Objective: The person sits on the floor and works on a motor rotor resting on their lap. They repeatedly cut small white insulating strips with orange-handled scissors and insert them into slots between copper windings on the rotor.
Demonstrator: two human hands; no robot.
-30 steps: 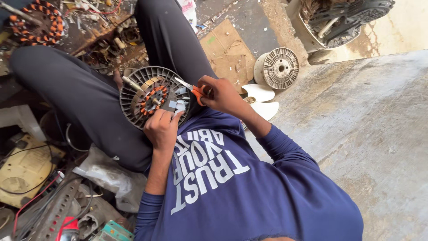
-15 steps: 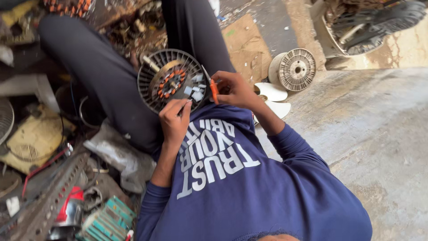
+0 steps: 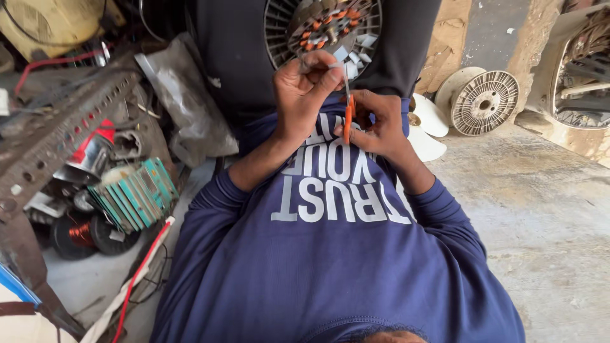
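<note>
Right hand [image 3: 375, 127] is wrapped around orange-handled scissors [image 3: 347, 114], blades up. Left hand [image 3: 305, 86] is pinched shut on a small grey strip [image 3: 335, 65], just beside the blades. Past both, the motor stator [image 3: 324, 28] sits on the lap, a white fan blade [image 3: 429, 127] off right.

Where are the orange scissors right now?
In the head view, the orange scissors sit near the top middle, in the right hand, beside the left hand and just below the round motor.
</note>
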